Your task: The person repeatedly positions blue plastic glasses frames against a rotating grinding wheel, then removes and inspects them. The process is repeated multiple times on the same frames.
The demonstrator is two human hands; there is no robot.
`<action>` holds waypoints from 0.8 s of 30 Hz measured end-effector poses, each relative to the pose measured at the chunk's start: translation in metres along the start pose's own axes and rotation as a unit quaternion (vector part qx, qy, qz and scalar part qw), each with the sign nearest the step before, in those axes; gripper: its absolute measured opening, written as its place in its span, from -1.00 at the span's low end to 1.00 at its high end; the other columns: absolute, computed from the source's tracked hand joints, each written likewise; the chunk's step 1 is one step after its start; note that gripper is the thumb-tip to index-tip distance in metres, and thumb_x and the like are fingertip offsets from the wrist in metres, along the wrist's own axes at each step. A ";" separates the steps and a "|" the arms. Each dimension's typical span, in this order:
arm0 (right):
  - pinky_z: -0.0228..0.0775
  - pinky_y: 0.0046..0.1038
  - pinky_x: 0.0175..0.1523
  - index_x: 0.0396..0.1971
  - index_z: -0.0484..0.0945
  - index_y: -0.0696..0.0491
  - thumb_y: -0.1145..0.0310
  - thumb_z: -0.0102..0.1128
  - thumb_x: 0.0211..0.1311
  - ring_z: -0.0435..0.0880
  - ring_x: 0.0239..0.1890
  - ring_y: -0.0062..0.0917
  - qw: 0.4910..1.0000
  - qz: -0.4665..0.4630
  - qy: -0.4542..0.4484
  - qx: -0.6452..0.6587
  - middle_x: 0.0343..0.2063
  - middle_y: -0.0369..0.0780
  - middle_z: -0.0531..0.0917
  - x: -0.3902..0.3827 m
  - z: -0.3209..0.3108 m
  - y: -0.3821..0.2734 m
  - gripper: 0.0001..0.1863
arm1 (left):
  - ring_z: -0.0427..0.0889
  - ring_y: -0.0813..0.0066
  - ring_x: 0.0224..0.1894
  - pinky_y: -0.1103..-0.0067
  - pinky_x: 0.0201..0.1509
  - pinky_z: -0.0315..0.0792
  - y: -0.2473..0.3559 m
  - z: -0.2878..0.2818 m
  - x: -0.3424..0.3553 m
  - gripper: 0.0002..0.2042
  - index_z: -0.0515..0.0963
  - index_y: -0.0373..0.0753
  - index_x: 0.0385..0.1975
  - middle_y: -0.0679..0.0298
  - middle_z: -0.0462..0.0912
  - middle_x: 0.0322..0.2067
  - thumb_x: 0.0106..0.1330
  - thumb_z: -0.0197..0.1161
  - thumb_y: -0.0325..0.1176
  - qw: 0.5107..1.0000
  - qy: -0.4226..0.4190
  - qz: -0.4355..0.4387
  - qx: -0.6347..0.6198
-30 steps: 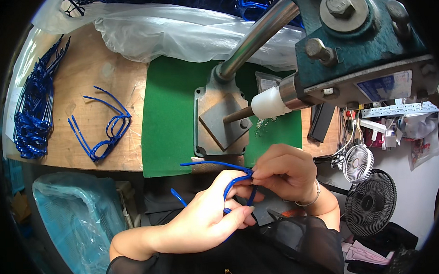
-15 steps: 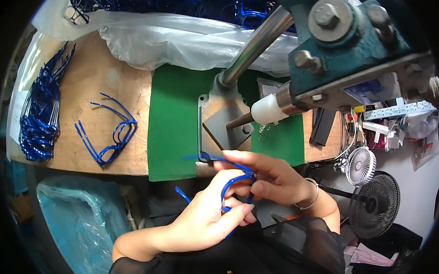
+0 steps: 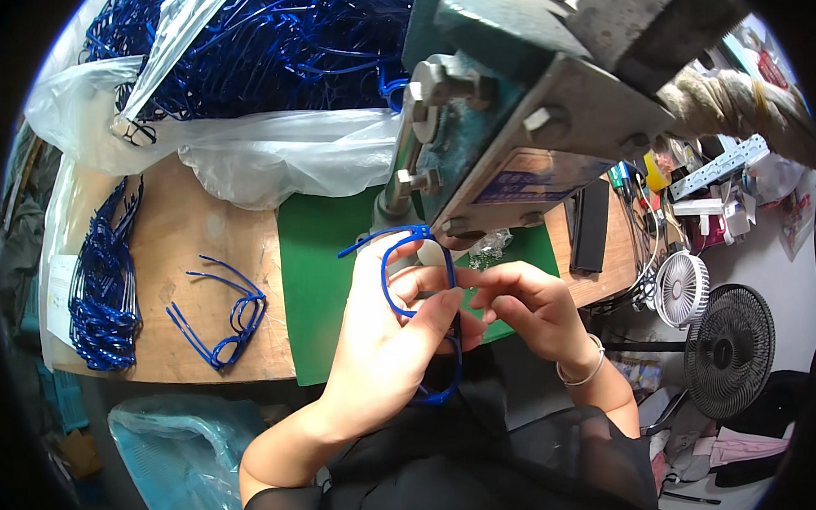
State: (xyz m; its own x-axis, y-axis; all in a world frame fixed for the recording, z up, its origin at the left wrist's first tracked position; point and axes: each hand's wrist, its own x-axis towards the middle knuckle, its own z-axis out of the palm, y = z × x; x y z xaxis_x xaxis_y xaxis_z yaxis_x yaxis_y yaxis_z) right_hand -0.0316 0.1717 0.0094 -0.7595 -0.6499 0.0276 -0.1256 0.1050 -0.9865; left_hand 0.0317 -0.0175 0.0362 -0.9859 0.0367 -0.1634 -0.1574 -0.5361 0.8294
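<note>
A blue eyeglass frame is held upright and lengthwise in my left hand, its thumb and fingers closed around the middle. One rim stands above the thumb and the other hangs below the hand. A temple sticks out to the left at the top. My right hand is just right of the frame, fingers loosely curled and thumb apart, with nothing visible in it. Its fingertips are close to my left thumb. Beyond both hands rises a teal hand press, its white plastic tip partly hidden behind the frame.
On the wooden table lie another blue frame and a bundle of blue temples. Clear plastic sheeting edges a large blue pile. A green mat is under the press. Two fans stand right; a plastic-lined blue bin, lower left.
The eyeglass frame has been raised and turned upright in my left hand. My right hand has come off it, moving slightly right. The view has shifted, bringing the press head nearer.
</note>
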 end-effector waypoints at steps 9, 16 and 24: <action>0.25 -0.45 -0.16 -0.18 0.43 0.17 0.25 0.03 0.21 0.43 -0.41 -0.51 0.746 -0.517 0.419 -0.015 -0.46 -0.22 0.47 0.048 -0.042 -0.133 -0.69 | 0.61 0.37 -0.35 0.44 -0.24 0.55 0.007 0.009 0.013 -0.52 0.00 -0.28 0.12 0.03 0.51 -0.15 0.28 0.05 -0.44 0.999 0.013 -0.044 -0.008; 0.11 -0.43 0.02 -0.19 0.43 0.03 0.10 0.16 0.10 0.40 -0.35 -0.52 0.860 -0.495 0.120 0.011 -0.47 -0.32 0.43 0.030 -0.039 -0.156 -0.63 | 0.60 0.39 -0.32 0.45 -0.23 0.55 -0.002 0.018 0.009 -0.57 0.01 -0.18 0.11 0.05 0.50 -0.14 0.31 0.00 -0.49 0.999 0.026 -0.019 -0.028; 0.05 -0.48 -0.07 -0.49 0.41 -0.21 -0.10 0.38 -0.16 0.32 -0.44 -0.66 0.877 -0.473 -0.046 -0.077 -0.54 -0.48 0.38 0.004 -0.026 -0.139 -0.60 | 0.57 0.47 -0.40 0.58 -0.36 0.54 -0.020 0.024 0.012 -0.56 -0.03 -0.18 0.12 0.08 0.52 -0.21 0.32 -0.02 -0.49 0.996 0.043 0.076 -0.031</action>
State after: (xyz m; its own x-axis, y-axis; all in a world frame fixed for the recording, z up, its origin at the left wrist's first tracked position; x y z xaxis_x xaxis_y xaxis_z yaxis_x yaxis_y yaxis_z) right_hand -0.0340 0.1738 0.1503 -0.2160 -0.5585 0.8009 -0.7613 -0.4173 -0.4963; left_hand 0.0218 0.0136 0.0309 -0.9891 -0.1194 -0.0861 -0.0008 -0.5804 0.8143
